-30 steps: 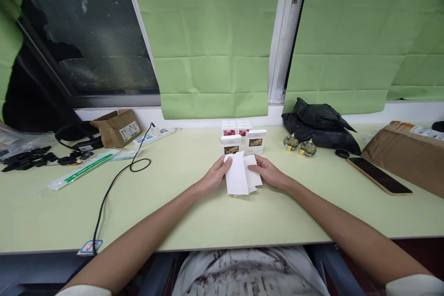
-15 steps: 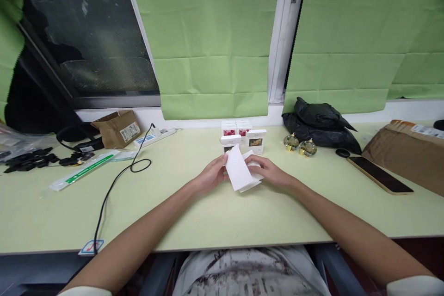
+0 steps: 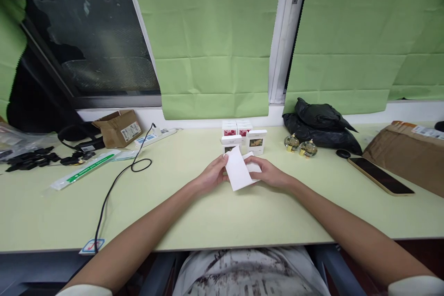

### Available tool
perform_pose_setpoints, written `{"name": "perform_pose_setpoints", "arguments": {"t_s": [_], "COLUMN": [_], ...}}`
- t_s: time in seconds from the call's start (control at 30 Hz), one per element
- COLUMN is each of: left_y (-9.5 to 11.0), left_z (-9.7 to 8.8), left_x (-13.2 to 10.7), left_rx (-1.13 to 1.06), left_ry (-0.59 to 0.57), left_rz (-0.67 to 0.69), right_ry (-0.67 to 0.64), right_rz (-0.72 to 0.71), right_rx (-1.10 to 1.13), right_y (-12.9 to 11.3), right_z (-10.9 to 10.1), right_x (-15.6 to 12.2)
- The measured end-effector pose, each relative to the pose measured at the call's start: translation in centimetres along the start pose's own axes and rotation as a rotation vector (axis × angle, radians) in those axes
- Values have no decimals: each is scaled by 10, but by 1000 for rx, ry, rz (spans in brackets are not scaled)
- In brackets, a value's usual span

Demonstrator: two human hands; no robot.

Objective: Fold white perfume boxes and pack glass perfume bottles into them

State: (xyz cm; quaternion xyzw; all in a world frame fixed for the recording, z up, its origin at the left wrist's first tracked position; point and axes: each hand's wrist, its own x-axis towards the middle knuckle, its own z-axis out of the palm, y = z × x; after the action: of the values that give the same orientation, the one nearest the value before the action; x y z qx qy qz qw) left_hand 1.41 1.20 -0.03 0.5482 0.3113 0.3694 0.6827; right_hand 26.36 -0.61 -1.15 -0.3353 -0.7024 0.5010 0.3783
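A folded piece of white card (image 3: pixel 238 171), perhaps a small carton, is held tilted between my two hands just above the table. My left hand (image 3: pixel 213 175) grips its left edge, thumb on the face towards me. On its right side, my right hand (image 3: pixel 268 172) has its fingers and thumb closed on the flaps; some fingertips are hidden. Just behind the card stand a white box with a dark picture (image 3: pixel 255 142) and a second white box (image 3: pixel 231 140), partly covered by the card. Farther back are small white boxes with red pictures (image 3: pixel 243 128).
Two glass bottles with gold parts (image 3: pixel 300 146) stand right of the boxes, before black plastic bags (image 3: pixel 321 125). At the right lie a phone (image 3: pixel 380 175) and a brown parcel (image 3: pixel 405 155). Leftward are an open cardboard box (image 3: pixel 118 129), a black cable (image 3: pixel 111 189) and a green-striped packet (image 3: pixel 86 169).
The white card's lower flaps have come closer together, and its lower edge looks less spread. Both hands keep their hold with little movement.
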Motion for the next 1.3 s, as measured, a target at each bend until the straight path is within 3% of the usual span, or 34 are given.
{"name": "perform_pose_setpoints", "arguments": {"t_s": [0.17, 0.37, 0.57, 0.77, 1.3], "left_y": [-7, -13, -14, -14, -14], "left_z": [2, 5, 4, 0, 6], "left_x": [-1, -2, 0, 5, -4], "left_rx": [129, 241, 256, 308, 385], "left_ry": [-41, -146, -92, 9, -25], "left_rz": [77, 76, 131, 174, 253], "right_ry": [138, 252, 341, 283, 240], "right_rz": [-80, -122, -81, -34, -105], "right_rx": [61, 18, 113, 185, 60], "right_y": [5, -10, -5, 3, 12], "right_z": [7, 11, 11, 3, 3], "right_x": [5, 1, 1, 4, 7]}}
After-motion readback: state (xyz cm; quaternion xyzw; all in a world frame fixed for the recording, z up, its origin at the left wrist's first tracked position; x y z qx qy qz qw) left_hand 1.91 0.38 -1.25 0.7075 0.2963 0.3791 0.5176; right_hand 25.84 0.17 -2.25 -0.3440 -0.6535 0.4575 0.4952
